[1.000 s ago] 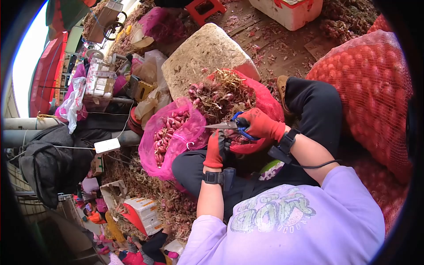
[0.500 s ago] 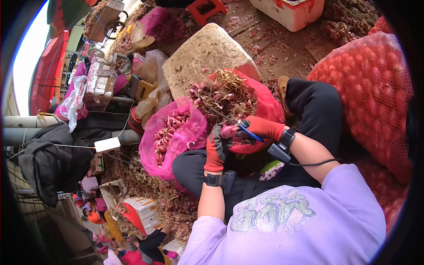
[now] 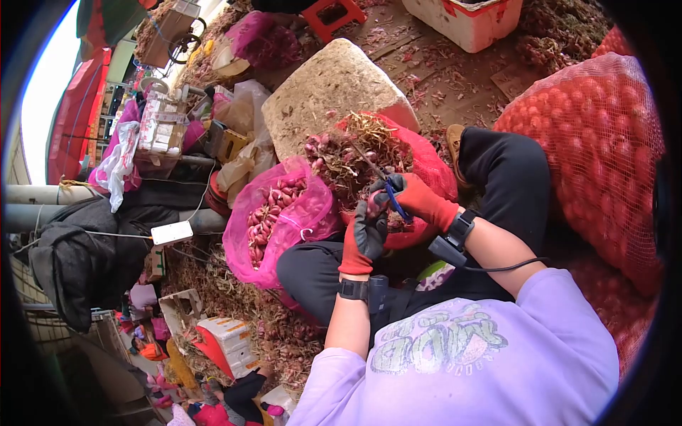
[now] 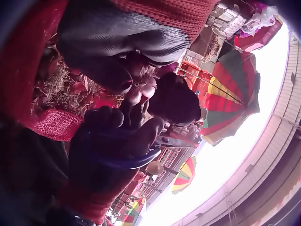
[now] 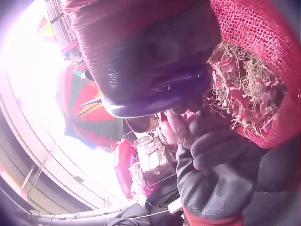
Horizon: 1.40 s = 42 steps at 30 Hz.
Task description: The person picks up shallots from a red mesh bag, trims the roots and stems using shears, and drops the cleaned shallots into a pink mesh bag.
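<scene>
My left hand (image 3: 369, 221), in a red and black glove, pinches a pink shallot (image 3: 374, 205) over my lap. My right hand (image 3: 406, 193), in a red glove, grips blue-handled scissors (image 3: 389, 190) right against that shallot, blades pointing up and left over the red mesh sack (image 3: 433, 167) of rooty shallots. In the left wrist view the shallot (image 4: 141, 89) sits between dark fingertips above the scissor handle (image 4: 129, 160). The right wrist view shows the handle (image 5: 160, 96), the shallot (image 5: 176, 125) and the left glove (image 5: 216, 174).
A pink bag (image 3: 273, 213) of trimmed shallots leans left of my knee. Behind the sacks stands a large stone block (image 3: 327, 89). A full red net sack (image 3: 597, 142) fills the right side. Peelings cover the ground; crates, bags and a white box (image 3: 469, 18) crowd the surroundings.
The scissors swung from pointing left to pointing up over the red sack. My left hand rose with the shallot and closed in on the right hand.
</scene>
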Each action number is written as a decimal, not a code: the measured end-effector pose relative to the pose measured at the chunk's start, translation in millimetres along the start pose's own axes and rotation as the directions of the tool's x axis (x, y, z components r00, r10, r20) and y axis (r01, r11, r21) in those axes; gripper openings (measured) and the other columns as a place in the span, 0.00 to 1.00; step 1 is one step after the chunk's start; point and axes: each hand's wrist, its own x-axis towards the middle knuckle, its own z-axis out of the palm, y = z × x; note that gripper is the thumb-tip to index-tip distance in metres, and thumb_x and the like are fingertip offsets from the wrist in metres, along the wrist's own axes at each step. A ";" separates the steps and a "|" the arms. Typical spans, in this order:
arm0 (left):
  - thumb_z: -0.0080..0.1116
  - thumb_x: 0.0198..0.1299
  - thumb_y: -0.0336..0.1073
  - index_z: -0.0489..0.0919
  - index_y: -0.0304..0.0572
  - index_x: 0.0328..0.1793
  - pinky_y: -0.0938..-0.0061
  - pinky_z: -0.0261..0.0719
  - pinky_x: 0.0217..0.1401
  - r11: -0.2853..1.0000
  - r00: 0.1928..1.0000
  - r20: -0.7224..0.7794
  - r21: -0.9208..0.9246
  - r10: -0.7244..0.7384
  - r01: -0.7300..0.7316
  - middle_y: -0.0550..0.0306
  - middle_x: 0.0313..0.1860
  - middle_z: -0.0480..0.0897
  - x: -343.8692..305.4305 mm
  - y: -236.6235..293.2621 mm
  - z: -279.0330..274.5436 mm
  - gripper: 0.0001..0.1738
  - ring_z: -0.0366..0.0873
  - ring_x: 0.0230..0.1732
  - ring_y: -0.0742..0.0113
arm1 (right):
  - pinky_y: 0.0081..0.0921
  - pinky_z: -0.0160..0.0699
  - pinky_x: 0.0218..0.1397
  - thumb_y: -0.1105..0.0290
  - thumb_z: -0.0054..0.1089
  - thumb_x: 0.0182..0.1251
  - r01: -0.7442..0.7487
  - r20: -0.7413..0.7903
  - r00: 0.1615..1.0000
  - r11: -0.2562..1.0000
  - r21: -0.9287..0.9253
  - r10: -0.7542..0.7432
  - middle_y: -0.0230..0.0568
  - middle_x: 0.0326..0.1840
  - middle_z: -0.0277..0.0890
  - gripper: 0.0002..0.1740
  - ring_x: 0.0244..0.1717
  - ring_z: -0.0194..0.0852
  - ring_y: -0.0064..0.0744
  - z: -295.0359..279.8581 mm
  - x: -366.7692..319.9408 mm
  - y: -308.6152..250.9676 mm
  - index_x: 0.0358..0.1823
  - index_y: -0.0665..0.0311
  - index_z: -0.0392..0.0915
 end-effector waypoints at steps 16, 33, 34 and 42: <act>0.50 0.62 0.22 0.75 0.34 0.52 0.80 0.73 0.51 0.472 0.736 0.222 0.641 0.640 -0.605 0.59 0.44 0.79 3.4 -27.1 12.5 0.12 0.76 0.44 0.74 | 0.31 0.74 0.39 0.56 0.62 0.56 -0.140 -0.267 0.963 0.885 -0.444 0.018 0.46 0.27 0.79 0.18 0.32 0.79 0.35 -8.2 7.5 33.7 0.35 0.66 0.80; 0.54 0.64 0.34 0.75 0.42 0.48 0.77 0.80 0.46 0.925 0.951 0.063 0.219 0.303 -0.309 0.59 0.41 0.81 9.3 3.9 -19.4 0.09 0.80 0.41 0.68 | 0.31 0.73 0.35 0.49 0.64 0.52 -0.126 -0.245 0.970 0.888 -0.442 0.015 0.46 0.28 0.79 0.24 0.27 0.77 0.41 -18.1 15.6 43.6 0.32 0.67 0.80; 0.55 0.64 0.34 0.75 0.42 0.49 0.77 0.80 0.46 0.918 0.946 0.059 0.230 0.317 -0.322 0.59 0.41 0.80 7.5 3.3 -17.3 0.09 0.80 0.41 0.68 | 0.31 0.73 0.34 0.50 0.64 0.52 -0.064 -0.164 0.986 0.929 -0.365 0.004 0.46 0.27 0.79 0.23 0.26 0.76 0.39 -16.5 13.5 30.0 0.32 0.67 0.79; 0.52 0.65 0.34 0.75 0.38 0.50 0.80 0.75 0.45 0.769 0.894 0.138 0.463 0.427 -0.439 0.59 0.45 0.78 7.2 -10.7 -14.3 0.11 0.75 0.43 0.73 | 0.30 0.72 0.29 0.53 0.64 0.53 -0.198 0.060 0.977 0.975 -0.102 0.204 0.42 0.21 0.77 0.20 0.23 0.75 0.30 -8.0 -5.1 -5.8 0.28 0.67 0.79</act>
